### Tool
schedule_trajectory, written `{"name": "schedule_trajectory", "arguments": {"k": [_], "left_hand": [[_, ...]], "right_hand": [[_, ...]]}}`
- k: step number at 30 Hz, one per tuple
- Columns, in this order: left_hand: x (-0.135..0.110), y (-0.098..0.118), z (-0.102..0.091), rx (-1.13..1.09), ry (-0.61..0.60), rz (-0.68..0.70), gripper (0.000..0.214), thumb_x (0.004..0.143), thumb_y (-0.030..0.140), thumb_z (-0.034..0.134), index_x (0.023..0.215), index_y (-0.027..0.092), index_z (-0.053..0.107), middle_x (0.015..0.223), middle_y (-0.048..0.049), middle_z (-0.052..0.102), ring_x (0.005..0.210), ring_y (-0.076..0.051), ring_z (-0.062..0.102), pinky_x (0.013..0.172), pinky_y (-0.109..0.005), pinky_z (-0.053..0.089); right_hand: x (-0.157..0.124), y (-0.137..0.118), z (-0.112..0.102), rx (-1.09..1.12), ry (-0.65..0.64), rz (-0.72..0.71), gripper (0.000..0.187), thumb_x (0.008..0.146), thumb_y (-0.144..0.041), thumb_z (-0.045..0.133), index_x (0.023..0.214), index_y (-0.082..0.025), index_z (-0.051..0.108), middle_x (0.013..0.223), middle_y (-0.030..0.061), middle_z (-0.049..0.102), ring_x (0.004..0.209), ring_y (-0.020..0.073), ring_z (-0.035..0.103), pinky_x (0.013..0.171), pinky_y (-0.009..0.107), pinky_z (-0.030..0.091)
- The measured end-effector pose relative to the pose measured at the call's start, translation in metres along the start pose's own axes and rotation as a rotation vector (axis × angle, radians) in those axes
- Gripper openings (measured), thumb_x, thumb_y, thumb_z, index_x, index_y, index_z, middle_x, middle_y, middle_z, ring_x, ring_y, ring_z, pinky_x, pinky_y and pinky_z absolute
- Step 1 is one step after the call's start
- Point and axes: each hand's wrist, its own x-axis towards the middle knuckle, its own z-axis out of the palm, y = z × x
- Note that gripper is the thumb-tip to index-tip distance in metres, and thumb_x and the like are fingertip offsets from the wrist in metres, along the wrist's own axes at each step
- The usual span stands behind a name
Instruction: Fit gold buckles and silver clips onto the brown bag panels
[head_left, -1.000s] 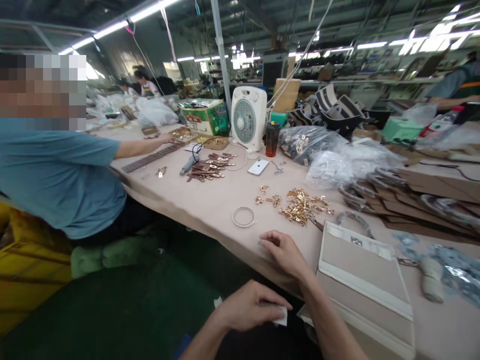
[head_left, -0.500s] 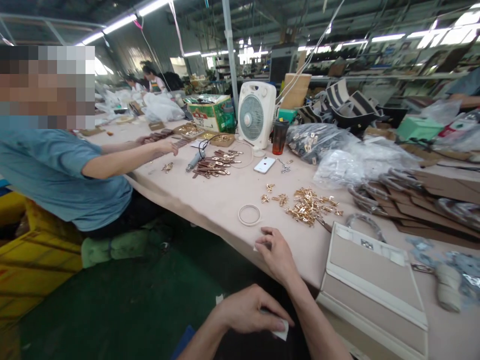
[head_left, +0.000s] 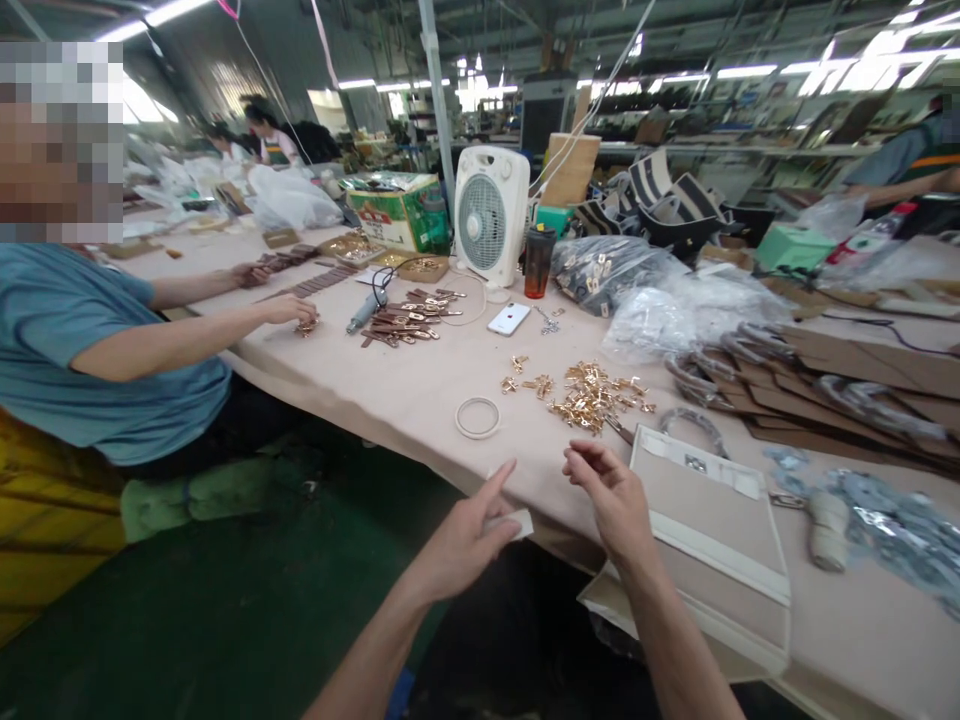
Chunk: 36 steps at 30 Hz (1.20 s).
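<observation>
My left hand [head_left: 466,535] is raised at the table's near edge, thumb and fingers pinching a small white piece [head_left: 517,523] while the index finger points up. My right hand [head_left: 611,492] hovers just right of it, fingers curled and pinched together; whether anything is in them I cannot make out. Beside my right wrist lies a beige bag panel with white trim [head_left: 712,530]. A white tape ring [head_left: 478,417] and a heap of gold metal fittings [head_left: 592,395] lie on the pink tabletop [head_left: 420,390] just beyond my hands.
A person in a blue shirt [head_left: 90,350] sits at left, hands on brown straps [head_left: 401,325]. Further back stand a white fan [head_left: 491,215], a phone [head_left: 508,318], a dark cup [head_left: 539,261] and plastic bags of parts [head_left: 660,300]. Brown strap stacks [head_left: 825,385] lie at right.
My left hand rose from my lap to the table edge with the white piece. My right hand lifted off the table and pinched its fingers. The seated person's arm drew back.
</observation>
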Motion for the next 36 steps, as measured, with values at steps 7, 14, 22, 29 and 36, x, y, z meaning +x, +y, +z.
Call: {"name": "schedule_trajectory", "arguments": {"k": [7,14,22,29,36], "left_hand": [[0.012,0.021,0.014,0.115,-0.076,0.096,0.075,0.099,0.021,0.046,0.168,0.018,0.016,0.100,-0.0037,0.070,0.088,-0.017,0.062,0.088,-0.029,0.046],[0.013,0.024,0.020,0.192,-0.075,0.110,0.077,0.095,0.017,0.047,0.167,0.018,0.020,0.116,-0.0107,0.074,0.106,-0.023,0.068,0.101,-0.036,0.048],[0.011,0.025,0.026,0.127,-0.052,0.024,0.057,0.102,0.038,0.048,0.158,0.023,0.045,0.104,-0.0058,0.077,0.080,-0.019,0.068,0.081,-0.027,0.055],[0.034,-0.001,0.024,0.272,-0.143,0.214,0.029,0.098,0.047,0.058,0.104,0.028,0.080,0.102,-0.0027,0.079,0.094,-0.020,0.074,0.086,-0.022,0.057],[0.034,0.002,0.029,0.293,-0.091,0.203,0.032,0.098,0.051,0.058,0.098,0.027,0.080,0.102,-0.0032,0.078,0.096,-0.021,0.072,0.089,-0.021,0.055]], "right_hand": [[-0.041,-0.045,-0.022,-0.329,-0.444,-0.262,0.029,0.095,-0.037,0.071,0.122,-0.029,0.074,0.118,0.0080,0.074,0.103,0.0240,0.071,0.094,0.038,0.058],[-0.044,-0.035,-0.013,-0.495,-0.471,-0.414,0.023,0.101,-0.029,0.063,0.120,-0.033,0.076,0.108,0.0062,0.075,0.097,0.0210,0.072,0.084,0.033,0.058],[-0.053,-0.039,-0.016,-0.897,-0.459,-0.459,0.017,0.101,-0.025,0.063,0.116,-0.027,0.071,0.098,0.0061,0.071,0.091,0.0226,0.067,0.078,0.033,0.051],[-0.055,-0.039,-0.027,-1.012,-0.443,-0.403,0.009,0.101,-0.028,0.062,0.108,-0.023,0.065,0.102,0.0041,0.068,0.098,0.0210,0.065,0.082,0.030,0.049],[-0.059,-0.037,-0.029,-0.937,-0.384,-0.370,0.009,0.103,-0.028,0.057,0.111,-0.025,0.061,0.105,0.0037,0.067,0.098,0.0204,0.064,0.082,0.030,0.048]]}}
